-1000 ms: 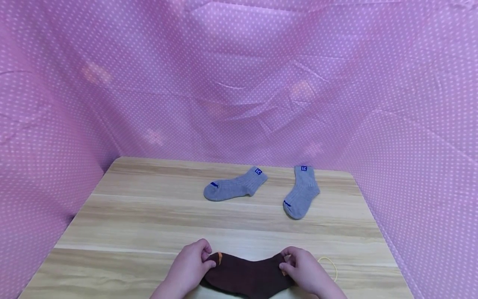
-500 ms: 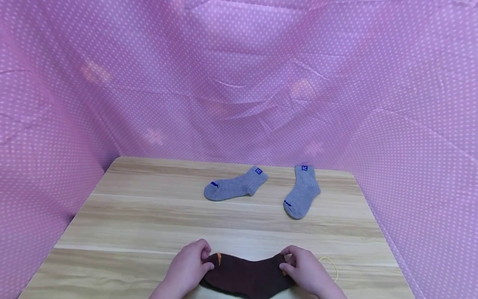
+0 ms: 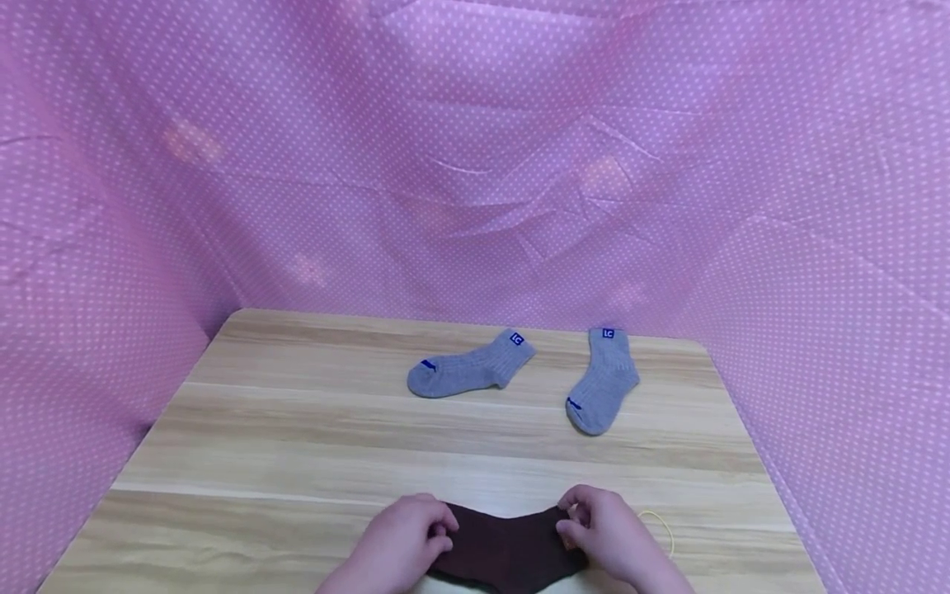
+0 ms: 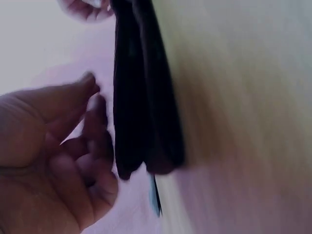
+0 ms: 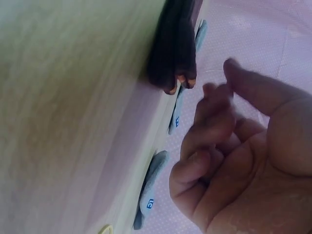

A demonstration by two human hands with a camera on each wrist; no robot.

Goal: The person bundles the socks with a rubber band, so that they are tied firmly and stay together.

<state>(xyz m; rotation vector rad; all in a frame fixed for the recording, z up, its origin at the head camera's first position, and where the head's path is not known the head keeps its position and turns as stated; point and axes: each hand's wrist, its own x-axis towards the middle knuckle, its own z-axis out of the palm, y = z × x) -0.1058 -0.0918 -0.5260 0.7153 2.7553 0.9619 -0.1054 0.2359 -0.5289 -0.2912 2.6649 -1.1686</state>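
A pair of dark brown socks (image 3: 508, 544), one on the other, lies at the table's near edge; the left wrist view shows their two layers (image 4: 131, 92) edge-on. My left hand (image 3: 404, 540) is over the left end and hides it, fingers loosely bent. In the left wrist view that hand (image 4: 63, 151) is beside the fabric with nothing pinched. My right hand (image 3: 604, 532) is at the other end, where a bit of orange shows. The right wrist view has this hand (image 5: 234, 141) apart from the socks' orange-marked ends (image 5: 178, 83), fingers loosely curled.
Two grey socks with blue marks lie farther back, one (image 3: 467, 369) lying crosswise, another (image 3: 603, 384) to its right. A thin yellow loop (image 3: 668, 528) is right of my right hand. Pink dotted cloth (image 3: 475, 206) hangs around the wooden table (image 3: 260, 429).
My left hand has shifted right along the brown socks, and their orange-tipped left end is now covered. My right hand has barely moved.
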